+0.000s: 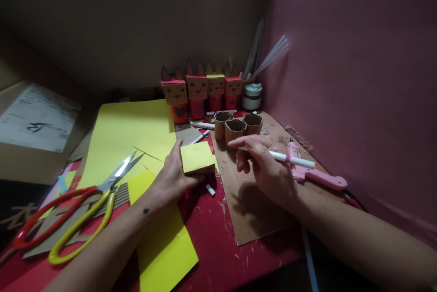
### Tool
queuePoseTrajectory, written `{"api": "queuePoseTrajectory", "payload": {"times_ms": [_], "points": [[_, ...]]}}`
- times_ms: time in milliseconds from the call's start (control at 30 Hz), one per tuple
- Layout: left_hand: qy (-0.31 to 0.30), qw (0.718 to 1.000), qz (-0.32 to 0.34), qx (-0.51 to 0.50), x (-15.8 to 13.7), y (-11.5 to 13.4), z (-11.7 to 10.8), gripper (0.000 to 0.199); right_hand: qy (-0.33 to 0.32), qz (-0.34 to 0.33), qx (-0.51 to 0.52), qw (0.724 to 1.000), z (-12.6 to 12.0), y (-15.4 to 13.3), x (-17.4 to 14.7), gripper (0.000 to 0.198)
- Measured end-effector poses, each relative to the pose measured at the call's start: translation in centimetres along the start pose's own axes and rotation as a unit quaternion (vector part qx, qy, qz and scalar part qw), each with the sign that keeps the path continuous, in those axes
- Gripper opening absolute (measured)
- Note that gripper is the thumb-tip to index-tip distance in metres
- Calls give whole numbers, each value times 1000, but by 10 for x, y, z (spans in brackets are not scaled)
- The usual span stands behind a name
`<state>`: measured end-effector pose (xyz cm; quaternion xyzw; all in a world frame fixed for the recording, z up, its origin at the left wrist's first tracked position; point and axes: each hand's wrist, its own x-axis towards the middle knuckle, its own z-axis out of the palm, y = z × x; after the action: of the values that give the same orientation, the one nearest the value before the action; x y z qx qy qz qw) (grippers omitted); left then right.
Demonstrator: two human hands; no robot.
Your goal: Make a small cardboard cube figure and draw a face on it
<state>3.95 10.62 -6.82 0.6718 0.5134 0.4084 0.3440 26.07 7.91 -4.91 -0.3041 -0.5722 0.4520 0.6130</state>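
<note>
My left hand [179, 169] grips a small cardboard box [198, 158] with yellow paper on its upper face. A white marker pen [298, 160] with a purple ring lies in my right hand [261, 162], held between thumb and fingers. My right index finger points left, just in front of several open cardboard tubes [235, 130] standing on a cardboard sheet [246, 219]. A small white pen cap [210, 190] rests on the red tabletop [211, 246] below the box.
Big scissors [109, 187] with red and yellow handles lie open at left over yellow paper [136, 128]. Several cardboard animal figures [197, 88] stand at the back beside a pale jar [251, 96]. A pink glue gun [321, 177] lies near the right wall.
</note>
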Motion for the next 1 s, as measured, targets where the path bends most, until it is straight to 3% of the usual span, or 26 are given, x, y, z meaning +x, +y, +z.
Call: {"api": "queuePoseTrajectory", "payload": {"times_ms": [100,133,200,267,333,400,500,567,633,700,733,767,800,867,1000], "points": [[15,987,76,139,-9,14,-13,109,18,39,28,999,0,0,2,26],[16,972,141,188,-14,19,-15,100,27,50,43,997,1,-1,4,22],[2,922,282,267,-23,28,-13,64,42,69,68,994,2,-1,6,12],[-51,861,364,353,-32,33,-3,29,57,83,84,991,3,-1,8,6],[-108,800,390,444,-37,34,11,20,66,89,91,990,4,-1,9,5],[-134,746,401,515,-41,32,24,24,68,91,89,990,3,0,10,4],[-114,701,428,559,-43,32,31,28,62,95,80,990,3,1,10,2],[-83,722,444,524,-44,34,28,30,57,100,92,989,4,2,10,2],[-50,809,417,412,-45,39,20,28,46,117,129,984,5,2,11,3],[-18,922,307,235,-46,47,11,18,25,143,173,974,7,1,12,5],[-4,964,227,139,-46,51,7,12,14,155,191,969,7,0,12,7],[10,988,147,46,-45,55,5,8,4,162,204,966,8,-1,12,8],[17,996,76,-37,-45,58,3,8,-5,165,212,963,9,-1,11,9],[16,986,-21,-164,-42,62,2,11,-21,168,220,961,9,-3,9,9],[-23,954,-89,-284,-37,59,6,14,-45,175,223,958,9,-5,6,7]]}}
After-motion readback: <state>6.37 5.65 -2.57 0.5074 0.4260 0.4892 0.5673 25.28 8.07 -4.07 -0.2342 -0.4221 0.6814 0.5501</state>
